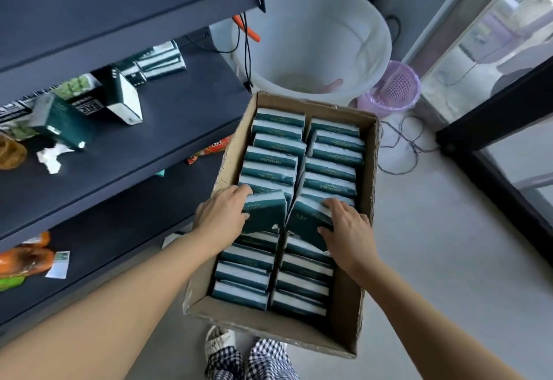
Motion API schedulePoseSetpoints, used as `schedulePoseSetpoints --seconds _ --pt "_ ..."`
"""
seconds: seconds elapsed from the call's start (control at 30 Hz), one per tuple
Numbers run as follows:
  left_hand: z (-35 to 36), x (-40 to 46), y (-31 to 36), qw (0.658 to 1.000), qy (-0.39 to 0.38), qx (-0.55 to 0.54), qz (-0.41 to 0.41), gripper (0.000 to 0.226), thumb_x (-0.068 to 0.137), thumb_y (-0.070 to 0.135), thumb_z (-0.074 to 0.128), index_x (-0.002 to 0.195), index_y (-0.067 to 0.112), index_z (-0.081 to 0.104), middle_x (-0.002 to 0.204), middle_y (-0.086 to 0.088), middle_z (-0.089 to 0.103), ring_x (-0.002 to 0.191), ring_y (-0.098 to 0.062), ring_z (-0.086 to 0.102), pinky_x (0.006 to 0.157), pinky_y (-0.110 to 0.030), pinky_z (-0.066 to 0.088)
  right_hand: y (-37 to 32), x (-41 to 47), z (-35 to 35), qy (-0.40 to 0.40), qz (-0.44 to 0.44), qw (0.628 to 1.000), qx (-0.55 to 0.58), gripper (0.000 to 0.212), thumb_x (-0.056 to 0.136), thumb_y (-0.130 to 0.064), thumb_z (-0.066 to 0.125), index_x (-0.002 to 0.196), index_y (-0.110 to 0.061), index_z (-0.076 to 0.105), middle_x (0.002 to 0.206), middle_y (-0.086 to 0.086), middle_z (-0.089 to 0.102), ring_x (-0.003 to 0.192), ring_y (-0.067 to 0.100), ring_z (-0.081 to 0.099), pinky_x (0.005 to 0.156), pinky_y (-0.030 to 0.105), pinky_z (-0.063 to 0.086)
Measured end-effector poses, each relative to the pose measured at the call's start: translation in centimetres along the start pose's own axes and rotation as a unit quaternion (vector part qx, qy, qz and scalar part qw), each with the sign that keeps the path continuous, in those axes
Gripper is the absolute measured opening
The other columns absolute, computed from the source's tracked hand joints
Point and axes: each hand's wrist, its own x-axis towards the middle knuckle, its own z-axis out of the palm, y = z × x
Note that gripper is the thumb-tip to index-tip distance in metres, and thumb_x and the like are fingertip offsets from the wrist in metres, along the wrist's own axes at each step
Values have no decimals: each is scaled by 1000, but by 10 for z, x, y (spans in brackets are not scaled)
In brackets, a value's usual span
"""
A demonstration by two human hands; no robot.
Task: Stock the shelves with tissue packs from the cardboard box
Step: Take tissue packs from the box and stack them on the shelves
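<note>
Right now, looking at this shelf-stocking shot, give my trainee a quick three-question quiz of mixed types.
1. True or false: the left hand and right hand each grip a tissue pack from the cardboard box.
2. How many columns of packs fill the box?
A) one B) two C) four
3. Fill in: behind the box stands a large white ____.

Key: 1 true; 2 B; 3 bucket.
</note>
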Motion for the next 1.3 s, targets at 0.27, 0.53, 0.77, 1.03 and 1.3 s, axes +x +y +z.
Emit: schedulePoseSetpoints --seconds 0.27,0.53,0.77,1.03,1.3 --pt "-112 -39 8 989 81 -120 -41 18 88 23 60 106 22 63 106 0 67 98 -24 61 80 -37 50 -48 -22 -116 19 -93 995 16 40 96 -30 46 133 -16 37 134 7 51 121 27 48 94 36 38" --pt "-234 -110 0 974 166 -136 -68 18 92 23 54 106 18 64 96 -3 69 93 -24 62 78 -33 48 -128 -41 -223 71 -188 979 40 35 95 -23 51 126 -11 44 119 12 60 110 31 53 75 29 33" --pt "-329 -189 -44 952 243 -156 -98 10 91 24 54 94 27 63 88 3 68 84 -19 63 73 -34 50 -229 -69 -282 117 -288 950 40 31 92 -20 55 122 -14 49 108 8 65 103 29 55 67 24 24" --pt "-420 -289 -109 931 330 -130 -88 12 94 22 51 98 21 63 84 6 64 75 -12 57 65 -26 42 -355 -118 -316 165 -351 921 37 31 94 -22 52 124 -16 49 109 4 62 86 18 48 67 25 32" --pt "-498 -372 -175 912 396 -70 -83 13 95 23 50 101 22 62 81 10 60 77 -12 54 61 -25 38 -468 -158 -335 175 -381 905 72 25 93 -28 54 117 -22 51 109 -8 60 93 15 54 67 20 42"
